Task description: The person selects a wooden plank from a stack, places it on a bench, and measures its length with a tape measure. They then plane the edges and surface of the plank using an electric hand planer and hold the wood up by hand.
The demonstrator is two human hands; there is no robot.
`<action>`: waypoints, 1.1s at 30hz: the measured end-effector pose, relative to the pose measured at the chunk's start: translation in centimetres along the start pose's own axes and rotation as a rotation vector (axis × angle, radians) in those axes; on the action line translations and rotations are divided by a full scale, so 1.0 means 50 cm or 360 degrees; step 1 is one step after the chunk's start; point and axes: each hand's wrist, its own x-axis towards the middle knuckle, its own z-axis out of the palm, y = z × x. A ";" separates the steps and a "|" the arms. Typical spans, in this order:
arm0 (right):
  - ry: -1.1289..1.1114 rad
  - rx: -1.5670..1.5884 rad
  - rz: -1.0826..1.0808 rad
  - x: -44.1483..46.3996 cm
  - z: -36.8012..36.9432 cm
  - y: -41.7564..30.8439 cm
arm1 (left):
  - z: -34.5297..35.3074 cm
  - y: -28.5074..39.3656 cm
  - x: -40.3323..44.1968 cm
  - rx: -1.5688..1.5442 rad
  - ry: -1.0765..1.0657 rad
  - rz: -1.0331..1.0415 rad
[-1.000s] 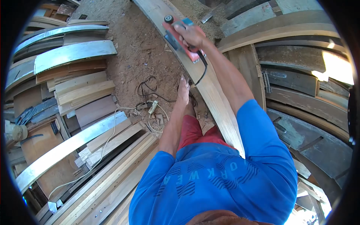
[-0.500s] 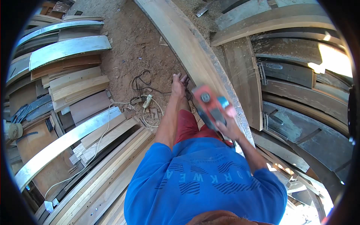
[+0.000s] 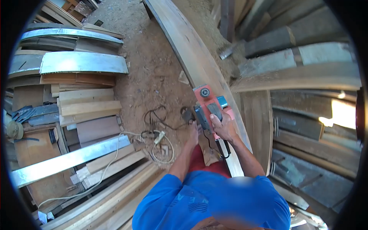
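Note:
My right hand [image 3: 224,124] is wrapped round the rear handle of a red and black electric planer [image 3: 203,102], which rests on a long wooden board [image 3: 191,46]. A black cord trails from the planer's back end. My left hand [image 3: 194,132] is low beside the board's left edge, just left of the planer. Its fingers are partly hidden, so I cannot make out whether they grip anything. A dark roundish shape [image 3: 187,114] shows just beyond those fingertips.
Stacked planks [image 3: 90,103] and pale metal-like strips [image 3: 84,62] fill the left side. On the dirt floor lie a dark tangled cable [image 3: 151,115] and a white power strip [image 3: 159,137]. More boards [image 3: 251,119] stand close on the right.
The view has shifted and turned. The planer now sits farther up the board from my body, with my right hand still on it. My left hand has drawn back towards me.

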 end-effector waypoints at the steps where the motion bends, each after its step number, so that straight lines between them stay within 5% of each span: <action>1: 0.0065 0.0036 -0.0011 0.077 0.020 -0.020 | -0.002 0.017 0.011 0.0088 0.0205 -0.0131; 6: 0.0025 0.0104 0.0161 0.461 0.081 -0.148 | -0.033 0.019 0.108 0.0181 0.0271 0.0085; 9: -0.0046 0.0213 0.0198 0.685 0.110 -0.220 | 0.118 0.237 0.012 0.1127 0.0202 0.0380; 14: 0.0039 0.0114 0.0141 1.027 0.155 -0.351 | 0.206 0.310 0.003 0.1575 -0.0069 0.0770; 18: 0.0000 0.0233 -0.0045 1.291 0.199 -0.337 | 0.188 0.323 0.011 0.1301 -0.0353 0.0449; 21: -0.0116 0.0546 -0.0117 1.310 0.201 -0.343 | 0.185 0.309 0.015 0.1480 -0.0283 0.0636; 25: -0.0230 0.0565 -0.0050 1.246 0.180 -0.314 | 0.184 0.329 0.005 0.1181 -0.0389 0.0352; 30: -0.0188 0.0445 0.0076 0.979 0.124 -0.272 | 0.169 0.344 0.010 0.1132 -0.0472 0.0310; 31: -0.0208 0.0411 0.0118 0.918 0.109 -0.243 | 0.143 0.275 0.043 0.1000 -0.0412 0.0756; 33: -0.0216 0.0326 0.0098 0.743 0.067 -0.216 | 0.079 0.253 0.046 0.1267 -0.0414 0.0525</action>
